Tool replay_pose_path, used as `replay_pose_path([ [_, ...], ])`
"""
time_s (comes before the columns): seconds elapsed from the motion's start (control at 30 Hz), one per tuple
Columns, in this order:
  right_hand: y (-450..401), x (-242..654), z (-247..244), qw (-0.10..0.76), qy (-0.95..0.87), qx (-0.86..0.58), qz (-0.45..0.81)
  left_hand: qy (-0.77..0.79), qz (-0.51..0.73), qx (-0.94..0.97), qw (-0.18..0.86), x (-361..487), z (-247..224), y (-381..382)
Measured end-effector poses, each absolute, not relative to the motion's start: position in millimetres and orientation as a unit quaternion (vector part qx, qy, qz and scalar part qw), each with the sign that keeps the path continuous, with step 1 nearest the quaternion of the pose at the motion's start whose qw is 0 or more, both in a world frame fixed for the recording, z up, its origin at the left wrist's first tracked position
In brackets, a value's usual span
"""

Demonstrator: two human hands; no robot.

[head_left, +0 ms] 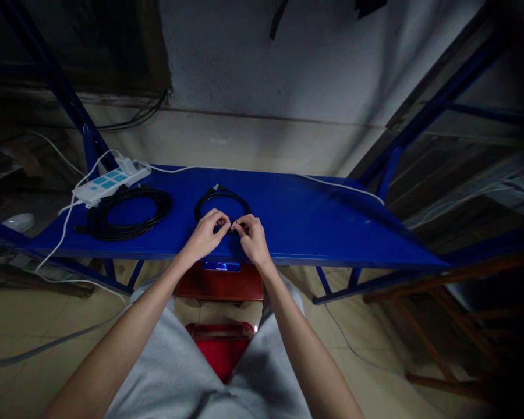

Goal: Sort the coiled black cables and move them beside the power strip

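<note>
A small coil of black cable point(223, 192) lies on the blue tabletop, with a light-coloured tip at its far side. At the coil's near side, my left hand point(206, 234) is closed, thumb and fingers in a pinch. My right hand point(253, 238) pinches close beside it, and the fingertips of both almost meet. A tiny dark bit shows between them, too small to name. My hands hide the near part of the coil. To the left rests a larger coil of black cable point(161, 201).
A white power strip point(107, 185) with a plug in it sits at the table's left end. Its white cord point(192, 168) runs along the back edge. Blue frame legs point(390, 169) rise at both ends. Below the front edge, a lit screen point(222, 266) lies on a red-brown stool point(220, 285).
</note>
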State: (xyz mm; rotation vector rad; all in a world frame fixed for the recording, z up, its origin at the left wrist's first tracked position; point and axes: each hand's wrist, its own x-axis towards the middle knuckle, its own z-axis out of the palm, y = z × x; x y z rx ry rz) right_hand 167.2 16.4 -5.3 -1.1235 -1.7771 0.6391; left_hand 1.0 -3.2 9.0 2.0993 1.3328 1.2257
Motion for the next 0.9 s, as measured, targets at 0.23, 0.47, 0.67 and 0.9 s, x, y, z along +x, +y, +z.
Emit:
replay_pose_path([
  [0.23, 31, 188, -4, 0.433, -0.723, -0.419, 0.338, 0.468, 0.298, 0.829, 0.071, 1, 15, -10],
  [0.47, 97, 252, -7, 0.422, -0.742, -0.475, 0.213, 0.481, 0.203, 0.853, 0.018, -13, 24, 7],
  [0.67, 116, 266, -20, 0.369, -0.786, -0.475, 0.140, 0.514, 0.153, 0.829, -0.159, -38, 72, 0],
  [0.9, 107, 257, -11, 0.330, -0.797, -0.485, 0.142, 0.585, 0.147, 0.727, -0.328, -129, 91, -34],
])
